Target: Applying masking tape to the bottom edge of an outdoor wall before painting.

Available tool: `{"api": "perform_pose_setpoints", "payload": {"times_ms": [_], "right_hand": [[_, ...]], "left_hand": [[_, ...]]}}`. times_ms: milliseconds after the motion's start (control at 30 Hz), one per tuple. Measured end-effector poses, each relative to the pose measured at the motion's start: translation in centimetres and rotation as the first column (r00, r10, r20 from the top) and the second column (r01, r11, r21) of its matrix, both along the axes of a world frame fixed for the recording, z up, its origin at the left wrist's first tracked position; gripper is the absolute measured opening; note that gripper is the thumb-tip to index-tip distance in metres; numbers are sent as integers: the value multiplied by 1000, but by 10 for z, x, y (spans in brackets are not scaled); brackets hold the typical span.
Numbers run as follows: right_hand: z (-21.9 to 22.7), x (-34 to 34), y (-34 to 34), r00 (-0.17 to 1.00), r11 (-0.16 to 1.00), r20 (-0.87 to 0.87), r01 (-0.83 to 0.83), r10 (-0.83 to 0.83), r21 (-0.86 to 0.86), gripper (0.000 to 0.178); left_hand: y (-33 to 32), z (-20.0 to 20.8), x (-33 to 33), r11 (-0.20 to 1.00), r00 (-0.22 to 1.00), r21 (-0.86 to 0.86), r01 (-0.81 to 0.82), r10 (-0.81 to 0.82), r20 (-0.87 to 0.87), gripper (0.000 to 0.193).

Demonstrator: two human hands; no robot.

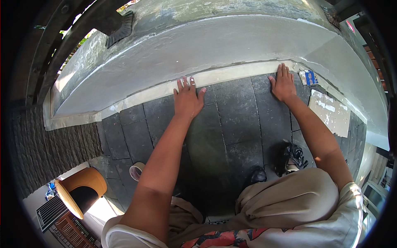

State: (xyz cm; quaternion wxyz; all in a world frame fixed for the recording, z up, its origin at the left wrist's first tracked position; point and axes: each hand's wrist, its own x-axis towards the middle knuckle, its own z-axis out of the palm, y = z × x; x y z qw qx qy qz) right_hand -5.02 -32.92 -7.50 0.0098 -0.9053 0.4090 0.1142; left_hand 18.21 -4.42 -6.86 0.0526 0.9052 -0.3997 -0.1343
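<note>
Two-handed, reaches to the pale strip (231,74) along the foot of the grey wall (186,53), touching it with left hand (189,98) and right hand (283,86) fully outstretched, gripping nothing, apparently to press it flat; has the tape roll (132,173) on the dark tiles (202,124) nearby, probably for easy reach.

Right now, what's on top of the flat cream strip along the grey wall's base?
Fingers of the bare left hand and bare right hand lie over the flat cream strip. Its surface directly beneath them is covered, so can't be seen.
</note>
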Motion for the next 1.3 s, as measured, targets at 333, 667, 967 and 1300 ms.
{"api": "perform_pose_setpoints", "payload": {"times_ms": [333, 667, 967, 1300], "right_hand": [[19, 14, 14, 978, 980, 77, -199, 196, 30, 72], [8, 5, 15, 984, 971, 47, -179, 173, 159, 70], [6, 1, 20, 989, 977, 10, -144, 144, 156, 72], [10, 16, 15, 857, 899, 309, -437, 413, 10, 59]], "left_hand": [[-6, 0, -13, 993, 998, 109, 44, -48, 32, 67], [-1, -3, -14, 987, 988, 119, 107, -119, 100, 66], [-12, -2, -23, 973, 972, 50, 227, -230, 50, 69], [-20, -2, -28, 969, 967, 42, 242, -244, 73, 68]]}}
